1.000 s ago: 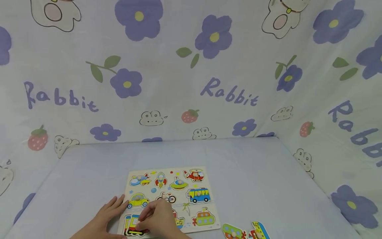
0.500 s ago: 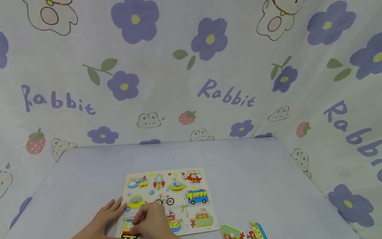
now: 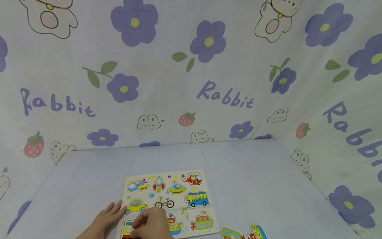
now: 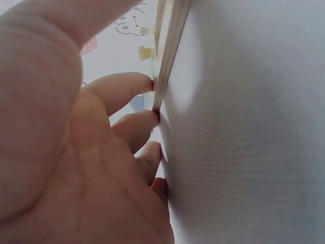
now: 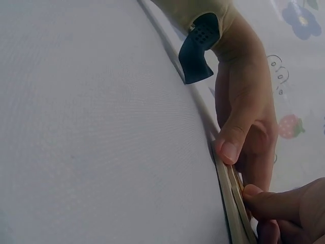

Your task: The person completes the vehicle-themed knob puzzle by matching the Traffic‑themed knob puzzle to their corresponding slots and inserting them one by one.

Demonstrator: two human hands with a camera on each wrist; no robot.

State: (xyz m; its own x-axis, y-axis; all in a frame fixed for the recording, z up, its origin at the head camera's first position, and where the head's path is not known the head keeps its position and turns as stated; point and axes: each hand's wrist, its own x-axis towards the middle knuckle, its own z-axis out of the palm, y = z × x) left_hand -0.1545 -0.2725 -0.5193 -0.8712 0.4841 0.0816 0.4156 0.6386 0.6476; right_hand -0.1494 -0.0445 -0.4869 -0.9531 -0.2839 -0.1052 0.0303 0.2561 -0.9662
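Observation:
A wooden puzzle board with vehicle pictures lies at the front of the table in the head view. My right hand is over its lower left corner, with thumb and fingertips pinching the train piece, most of which the hand and frame edge hide. The right wrist view shows these fingertips close against the board's face. My left hand rests at the board's left edge with extended fingers touching its side. In the right wrist view the left thumb presses on the board's near corner.
Two loose pieces, a green submarine and a ship, lie right of the board, partly cut off by the frame. A pale cloth covers the table. Behind it hangs a rabbit-and-flower curtain.
The right hand has shifted slightly left and down, staying at the train piece. The left hand keeps its place at the board's edge. The head view has tilted and shifted a little.

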